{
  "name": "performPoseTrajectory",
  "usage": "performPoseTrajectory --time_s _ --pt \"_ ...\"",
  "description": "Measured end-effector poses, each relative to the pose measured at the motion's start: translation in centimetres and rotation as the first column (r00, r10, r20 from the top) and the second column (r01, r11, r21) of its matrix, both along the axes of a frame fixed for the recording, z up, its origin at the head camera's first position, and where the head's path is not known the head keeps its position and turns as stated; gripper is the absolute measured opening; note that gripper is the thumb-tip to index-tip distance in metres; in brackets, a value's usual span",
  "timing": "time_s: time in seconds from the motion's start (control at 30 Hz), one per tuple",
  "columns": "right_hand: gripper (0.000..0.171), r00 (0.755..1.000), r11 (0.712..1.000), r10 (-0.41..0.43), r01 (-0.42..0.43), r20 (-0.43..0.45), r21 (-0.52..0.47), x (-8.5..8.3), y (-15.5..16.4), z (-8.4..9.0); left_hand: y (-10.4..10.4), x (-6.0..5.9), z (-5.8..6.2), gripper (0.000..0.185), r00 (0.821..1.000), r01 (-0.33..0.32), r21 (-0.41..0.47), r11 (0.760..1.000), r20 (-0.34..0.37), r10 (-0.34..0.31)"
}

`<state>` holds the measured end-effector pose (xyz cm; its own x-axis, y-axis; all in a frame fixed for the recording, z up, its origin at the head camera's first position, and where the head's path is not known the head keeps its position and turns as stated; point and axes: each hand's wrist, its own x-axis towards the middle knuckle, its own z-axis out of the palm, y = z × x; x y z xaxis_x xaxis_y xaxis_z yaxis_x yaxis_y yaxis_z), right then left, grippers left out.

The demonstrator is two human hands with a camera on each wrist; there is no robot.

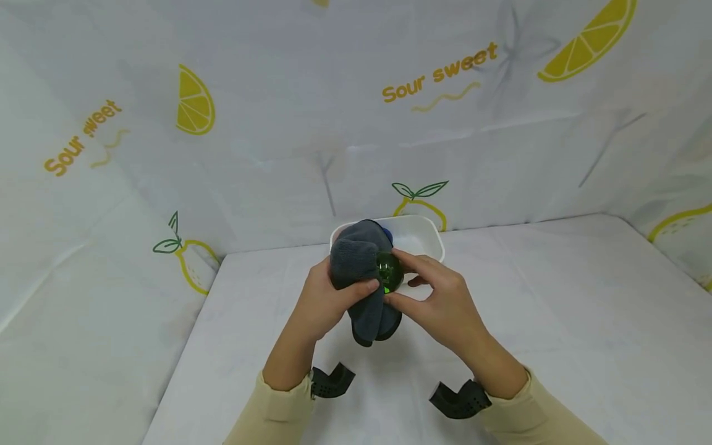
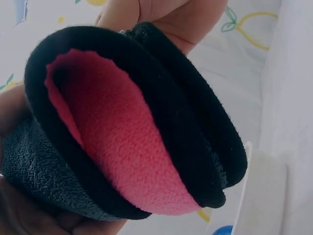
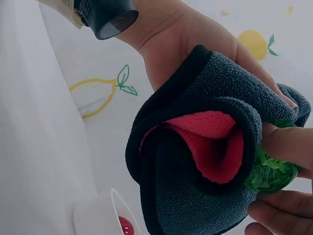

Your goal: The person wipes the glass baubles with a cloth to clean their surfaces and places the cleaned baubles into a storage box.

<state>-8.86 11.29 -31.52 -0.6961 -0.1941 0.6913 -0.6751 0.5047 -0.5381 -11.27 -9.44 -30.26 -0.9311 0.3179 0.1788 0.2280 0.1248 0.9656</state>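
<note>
My left hand (image 1: 319, 303) grips a folded dark grey towel (image 1: 356, 262) with black edging, thumb on the near side. Its pink inner side shows in both wrist views, where the folded towel (image 2: 122, 132) curls open. Against the towel sits a translucent green ball (image 1: 391, 272), partly wrapped by it. With thumb and fingers, my right hand (image 1: 439, 300) pinches the ball from the right. Seen from the right wrist, the green ball (image 3: 271, 171) has a glassy, patterned look, and the towel and fingers hide part of it.
Just behind the hands stands a white tub (image 1: 431, 241) near the table's back edge, partly hidden by the towel. A blue thing (image 1: 387, 235) shows in it, and a red thing (image 3: 126, 225) appears there in the right wrist view. A lemon-printed sheet (image 1: 278, 123) hangs behind.
</note>
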Motion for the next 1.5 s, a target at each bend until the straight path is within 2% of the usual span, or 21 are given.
performPoseTrajectory --time_s 0.2,0.3,0.53,0.67,0.77,0.87,0.97,1.03,1.1,1.2,1.33,1.5 --pt "0.067 0.988 0.993 -0.027 0.044 -0.154 0.111 -0.2 -0.2 -0.1 0.2 -0.2 -0.2 0.052 1.0 -0.022 0.002 1.0 0.008 0.022" --pt "0.067 0.985 0.99 -0.026 0.049 -0.173 0.13 -0.3 -0.1 -0.4 0.1 -0.3 -0.5 0.048 0.999 -0.032 -0.004 0.999 -0.002 0.032" --pt "0.067 0.999 0.999 0.013 -0.011 -0.051 0.053 -0.8 0.2 -0.7 -0.3 -0.4 -0.4 0.032 0.994 -0.083 -0.004 0.997 -0.072 0.083" --pt "0.066 0.995 0.999 0.045 -0.044 0.092 -0.016 -0.8 0.3 -0.6 -0.1 -0.3 -0.3 0.029 0.991 -0.101 0.009 0.995 -0.088 0.101" --pt "0.064 0.964 0.993 0.078 -0.053 0.255 -0.103 -0.8 0.4 -0.5 0.2 -0.4 -0.4 0.032 0.992 -0.102 0.015 0.995 -0.071 0.103" --pt "0.062 0.898 0.976 0.133 -0.044 0.419 -0.215 -1.0 0.6 -0.5 0.4 -0.5 -0.7 0.036 0.996 -0.083 -0.005 0.997 -0.035 0.083" --pt "0.062 0.837 0.957 0.171 -0.015 0.519 -0.29 -1.3 0.7 -0.7 0.7 -0.7 -1.1 0.04 1.0 -0.031 -0.016 0.999 -0.003 0.031" --pt "0.062 0.814 0.95 0.181 -0.001 0.551 -0.311 -1.5 0.6 -0.9 0.8 -0.8 -1.4 0.042 1.0 0.008 -0.014 1.0 0.012 -0.008" --pt "0.062 0.798 0.947 0.185 0.011 0.574 -0.32 -1.6 0.5 -1.0 0.7 -0.9 -1.6 0.045 0.999 0.032 -0.01 0.999 0.021 -0.032" --pt "0.063 0.78 0.941 0.193 0.024 0.595 -0.336 -1.7 0.4 -1.1 0.6 -1.1 -1.7 0.044 1.0 0.03 -0.022 0.999 0.001 -0.03" --pt "0.063 0.776 0.93 0.192 0.052 0.6 -0.364 -1.8 0.3 -1.1 0.5 -1.2 -1.7 0.043 0.999 -0.015 -0.005 1.0 -0.042 0.015" --pt "0.062 0.763 0.896 0.238 0.067 0.601 -0.44 -1.9 0.3 -0.9 0.6 -1.4 -1.7 0.049 0.996 -0.092 0.074 0.993 -0.011 0.093"
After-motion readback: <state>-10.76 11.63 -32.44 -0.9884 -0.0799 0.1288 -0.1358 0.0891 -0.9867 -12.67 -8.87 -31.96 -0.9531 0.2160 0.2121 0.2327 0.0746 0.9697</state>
